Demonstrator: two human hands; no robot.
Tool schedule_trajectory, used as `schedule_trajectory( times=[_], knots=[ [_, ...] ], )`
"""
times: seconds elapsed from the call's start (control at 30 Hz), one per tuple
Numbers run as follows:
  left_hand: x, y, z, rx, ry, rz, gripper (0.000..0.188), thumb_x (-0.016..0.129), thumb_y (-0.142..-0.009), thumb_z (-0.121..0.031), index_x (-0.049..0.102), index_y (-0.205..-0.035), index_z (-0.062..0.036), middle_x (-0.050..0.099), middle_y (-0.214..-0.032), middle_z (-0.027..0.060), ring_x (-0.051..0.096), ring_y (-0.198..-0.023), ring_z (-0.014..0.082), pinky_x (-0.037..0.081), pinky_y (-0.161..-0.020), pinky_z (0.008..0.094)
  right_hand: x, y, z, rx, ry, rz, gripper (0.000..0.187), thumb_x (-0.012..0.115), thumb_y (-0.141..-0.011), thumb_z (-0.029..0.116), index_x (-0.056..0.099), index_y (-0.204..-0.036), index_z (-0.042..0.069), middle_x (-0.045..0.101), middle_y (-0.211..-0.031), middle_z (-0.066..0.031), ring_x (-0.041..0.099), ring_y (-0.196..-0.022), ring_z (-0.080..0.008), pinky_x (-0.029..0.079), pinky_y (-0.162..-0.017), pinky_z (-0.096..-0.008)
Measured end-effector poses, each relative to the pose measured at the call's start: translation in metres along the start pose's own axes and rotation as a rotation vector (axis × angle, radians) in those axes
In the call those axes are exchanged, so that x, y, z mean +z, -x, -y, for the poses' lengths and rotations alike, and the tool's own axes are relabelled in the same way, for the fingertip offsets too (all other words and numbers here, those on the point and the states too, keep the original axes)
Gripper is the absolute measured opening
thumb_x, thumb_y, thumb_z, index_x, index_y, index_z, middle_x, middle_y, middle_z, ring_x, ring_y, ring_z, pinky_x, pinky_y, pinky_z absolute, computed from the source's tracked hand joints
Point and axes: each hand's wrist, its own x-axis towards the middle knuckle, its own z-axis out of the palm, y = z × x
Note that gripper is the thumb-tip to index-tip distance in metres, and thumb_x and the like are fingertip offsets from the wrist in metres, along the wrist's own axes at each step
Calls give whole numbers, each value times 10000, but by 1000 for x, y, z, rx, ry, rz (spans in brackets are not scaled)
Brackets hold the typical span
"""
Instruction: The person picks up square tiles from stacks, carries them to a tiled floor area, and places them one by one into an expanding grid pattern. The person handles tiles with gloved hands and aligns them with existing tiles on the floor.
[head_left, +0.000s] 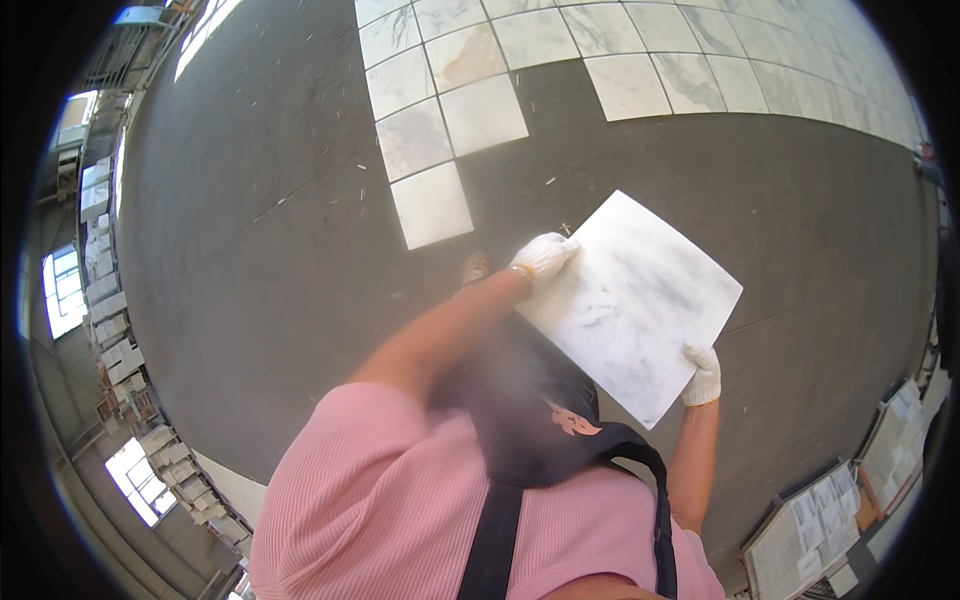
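I carry a square white marble tile (634, 300) with grey veins, held flat in front of my chest above the dark floor. My left hand (545, 256), in a white glove, grips the tile's upper left edge. My right hand (703, 376), also gloved in white, grips the tile's lower right edge. My shoe tip (476, 268) shows just left of the left hand.
Several white marble tiles (432, 203) lie laid out in rows on the dark grey floor (260, 220) ahead. Crates with stacked tiles (815, 530) stand at the lower right. Shelving with stone pieces (115, 330) lines the left wall by the windows.
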Motion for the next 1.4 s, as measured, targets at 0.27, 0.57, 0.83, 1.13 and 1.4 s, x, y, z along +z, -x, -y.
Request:
schedule_trajectory(
  times=[0.27, 0.57, 0.83, 1.13, 1.4],
  knots=[
    [-3, -50, 3, 70, -123, 53, 447, 539, -949, -394, 711, -1189, -58, 711, -1186, 163, 643, -1170, 318, 500, -980, 397, -17, -17, -30, -34, 68, -292, 665, 742, -744, 24, 533, -1363, -99, 672, -1253, -177, 669, -1135, -330, 549, -1018, -459],
    [-55, -52, 69, 100, -212, 29, 329, 600, -908, -312, 707, -1126, -89, 701, -1051, 156, 667, -966, 329, 546, -823, 411, -15, -95, -71, -22, -16, -579, 296, 708, -774, -39, 690, -1065, -90, 726, -1031, -187, 716, -944, -337, 596, -887, -449],
    [-71, -74, 77, -352, 207, 79, 394, 618, -944, -417, 723, -1131, -87, 682, -833, 31, 630, -742, 138, 513, -661, 297, -12, -230, -113, -38, 149, -705, 294, 772, -720, -18, 731, -1005, -80, 728, -1001, -163, 681, -958, -300, 536, -935, -400],
    [30, -109, 183, -168, 323, 215, 392, 596, -1025, -392, 666, -1241, -73, 695, -985, 31, 647, -819, 134, 512, -712, 273, -13, -379, -123, 24, 169, -643, 242, 716, -835, 90, 729, -986, -98, 702, -948, -168, 667, -846, -271, 543, -755, -400],
    [78, -123, 186, 80, -274, 234, 267, 541, -986, -234, 647, -1200, -114, 671, -1242, 184, 654, -1056, 398, 550, -910, 433, -95, -476, -169, 84, 301, -535, 262, 759, -762, -31, 715, -1012, -97, 721, -969, -158, 698, -852, -291, 579, -794, -399]
  ],
)
